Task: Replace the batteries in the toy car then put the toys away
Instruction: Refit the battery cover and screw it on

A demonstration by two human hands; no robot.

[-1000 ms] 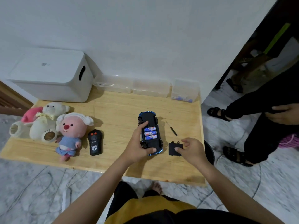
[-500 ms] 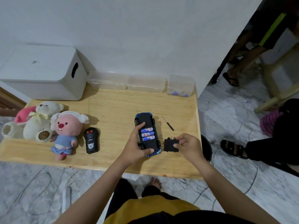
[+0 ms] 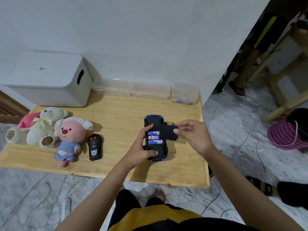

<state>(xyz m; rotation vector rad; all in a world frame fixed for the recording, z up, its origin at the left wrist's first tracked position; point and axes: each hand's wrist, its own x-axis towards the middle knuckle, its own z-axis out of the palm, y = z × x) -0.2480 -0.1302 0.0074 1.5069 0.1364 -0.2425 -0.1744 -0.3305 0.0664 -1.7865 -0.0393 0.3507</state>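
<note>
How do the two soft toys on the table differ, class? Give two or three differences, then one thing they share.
The teddy bear is cream all over; the pink-faced plush wears blue. The teddy bear has a pale bow at its neck; the pink-faced plush has a red nose. The teddy bear sits left of the pink-faced plush. Both rest on the wooden table, touching.

The cover pinched in the right hand hides the right ends of the batteries and part of the car. The left hand masks the car's left side. The batteries' print is too small to read, as is the remote logo. The small items in the right-hand clear box are too blurred to identify. The frame cuts off the pink basket.
</note>
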